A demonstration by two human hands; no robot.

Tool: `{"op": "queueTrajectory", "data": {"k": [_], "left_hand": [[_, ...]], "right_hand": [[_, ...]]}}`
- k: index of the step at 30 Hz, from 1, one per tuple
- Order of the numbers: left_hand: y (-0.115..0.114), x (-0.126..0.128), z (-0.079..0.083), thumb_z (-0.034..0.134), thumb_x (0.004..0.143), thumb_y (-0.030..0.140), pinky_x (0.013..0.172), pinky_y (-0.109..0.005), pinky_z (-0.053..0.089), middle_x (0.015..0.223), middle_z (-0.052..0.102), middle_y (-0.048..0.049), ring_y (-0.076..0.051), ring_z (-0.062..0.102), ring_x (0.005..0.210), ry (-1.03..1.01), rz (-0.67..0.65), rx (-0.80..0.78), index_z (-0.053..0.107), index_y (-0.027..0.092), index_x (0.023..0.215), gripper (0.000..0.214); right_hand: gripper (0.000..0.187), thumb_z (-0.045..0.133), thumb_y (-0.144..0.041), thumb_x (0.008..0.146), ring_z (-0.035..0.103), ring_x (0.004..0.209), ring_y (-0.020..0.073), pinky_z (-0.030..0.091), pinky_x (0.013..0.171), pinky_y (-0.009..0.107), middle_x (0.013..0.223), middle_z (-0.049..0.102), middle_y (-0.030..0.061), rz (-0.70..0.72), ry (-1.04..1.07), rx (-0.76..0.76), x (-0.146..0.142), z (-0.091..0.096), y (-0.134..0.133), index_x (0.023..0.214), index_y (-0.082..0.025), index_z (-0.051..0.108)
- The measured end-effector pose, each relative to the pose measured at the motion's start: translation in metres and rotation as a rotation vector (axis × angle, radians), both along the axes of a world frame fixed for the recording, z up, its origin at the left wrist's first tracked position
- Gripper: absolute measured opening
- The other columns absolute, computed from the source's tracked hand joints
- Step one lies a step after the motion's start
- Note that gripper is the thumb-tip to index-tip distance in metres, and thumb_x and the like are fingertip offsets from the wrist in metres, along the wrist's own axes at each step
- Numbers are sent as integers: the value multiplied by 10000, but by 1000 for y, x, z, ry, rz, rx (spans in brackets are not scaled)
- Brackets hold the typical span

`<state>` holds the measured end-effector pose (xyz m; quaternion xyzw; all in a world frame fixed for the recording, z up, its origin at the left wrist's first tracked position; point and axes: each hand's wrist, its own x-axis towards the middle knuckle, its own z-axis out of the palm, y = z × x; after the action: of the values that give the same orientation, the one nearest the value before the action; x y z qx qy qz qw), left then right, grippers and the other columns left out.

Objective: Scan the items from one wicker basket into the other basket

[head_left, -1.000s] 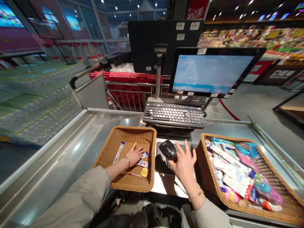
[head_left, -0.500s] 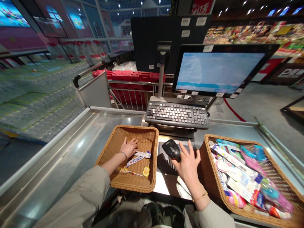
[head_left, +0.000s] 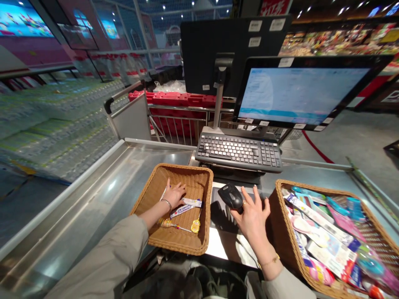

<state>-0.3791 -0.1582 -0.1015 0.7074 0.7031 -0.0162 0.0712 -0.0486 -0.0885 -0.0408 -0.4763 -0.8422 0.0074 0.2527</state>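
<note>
My left hand (head_left: 173, 196) reaches into the left wicker basket (head_left: 141, 199), palm down with its fingers spread. Beside its fingertips lie slim white-and-purple packets (head_left: 187, 207); whether it touches them is hard to tell. Part of another pale, narrow item shows at the hand's far side. Nearer me in this basket is a stick-like item with a yellow end (head_left: 195, 226). A black barcode scanner (head_left: 230, 196) sits between the thumb and index finger of my right hand (head_left: 253, 216), raised above the counter; the other fingers are stretched out and the scanner's handle is hidden.
A second wicker basket (head_left: 279, 220), full of packaged goods and toothbrush-like items, stands at right. Behind the scanner are a keyboard (head_left: 238, 149) and a lit monitor (head_left: 302, 97). The metal counter (head_left: 102, 195) has a raised left edge. A cart stands beyond.
The view has shifted slightly, so everything sits further right. My left hand has moved little within the basket, its fingers still spread. My right hand keeps its place at the scanner.
</note>
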Motion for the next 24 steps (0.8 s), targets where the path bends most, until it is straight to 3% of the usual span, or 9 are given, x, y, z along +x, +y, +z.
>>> {"op": "queueTrajectory", "data": {"k": [5,9,12,14,17,21,24], "left_hand": [[16,38,1,657,786,317,1132,-578,-121,1017,709,-61,-253,585,1069,-1,-147,-15,647,247,976,202],[27,63,-7,601,817,209,1167,-536,-18,962,710,-74,-251,576,1033,-1,-182,-55,672,224,908,117],[34,71,-11,489,881,138,1155,-554,92,949,709,-69,-236,583,1025,-15,-138,-92,677,205,923,204],[38,71,-12,520,901,212,1100,-558,258,1002,689,-64,-225,589,1031,-34,-105,-126,656,180,988,165],[46,61,-5,583,881,365,958,-474,445,1073,656,-69,-207,607,1012,-76,-29,-152,626,153,1035,266],[56,35,15,645,795,345,882,-398,459,892,720,-67,-237,656,916,-148,193,-62,664,225,870,144],[56,13,29,616,792,412,766,-339,478,842,720,-57,-245,671,862,-221,395,32,652,236,858,191]], "right_hand": [[235,550,-389,808,228,1401,343,113,1063,623,1332,568,79,5,1,5,0,-1,3,712,-196,643],[212,565,-377,797,238,1399,337,127,1067,613,1327,574,65,-6,-10,9,2,0,4,711,-197,636],[193,568,-360,792,242,1401,331,129,1069,608,1319,581,66,-11,-15,7,3,2,4,713,-198,637],[186,566,-355,792,248,1398,333,127,1068,611,1319,581,65,-17,-14,10,4,3,4,725,-199,641],[176,564,-344,788,256,1396,332,122,1070,613,1322,579,61,-26,-9,10,6,5,5,719,-200,637],[166,556,-330,788,260,1395,323,123,1075,608,1321,580,56,-29,0,6,7,9,5,717,-202,633],[158,556,-326,789,258,1395,325,122,1075,609,1322,579,54,-24,12,4,5,12,5,739,-203,642]]}}
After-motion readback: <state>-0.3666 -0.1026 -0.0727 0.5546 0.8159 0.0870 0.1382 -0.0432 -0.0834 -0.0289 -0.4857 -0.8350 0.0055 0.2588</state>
